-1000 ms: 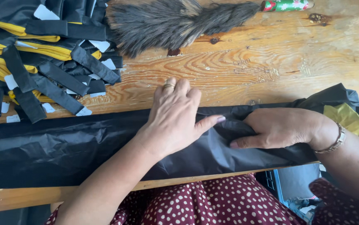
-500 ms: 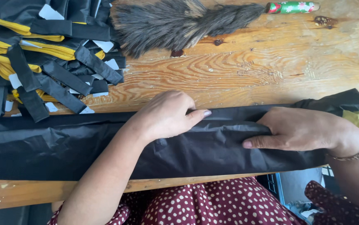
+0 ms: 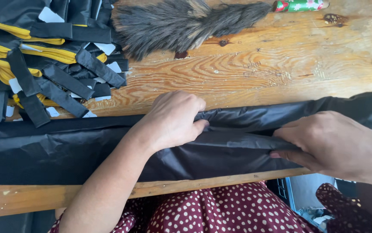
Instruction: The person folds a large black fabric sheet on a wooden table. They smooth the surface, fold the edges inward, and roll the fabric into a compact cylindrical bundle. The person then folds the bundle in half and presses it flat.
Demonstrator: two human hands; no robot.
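Head view: left hand (image 3: 173,121), right hand (image 3: 330,144) now pinching black fabric (image 3: 65,151) fold (earlier flat).

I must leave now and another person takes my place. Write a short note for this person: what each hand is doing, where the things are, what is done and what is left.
Left hand: knuckles bent, fingers gripping a fold of the black cloth.
Right hand: fingers pinch the same fold further along.
Things: the cloth lies as a long band along the near edge of the wooden table. A pile of black and yellow pieces with white tags sits at the far left. A feather duster lies at the far edge.
Done: a crease runs between the two hands.
Left: the cloth left of the left hand looks wrinkled, not yet creased.
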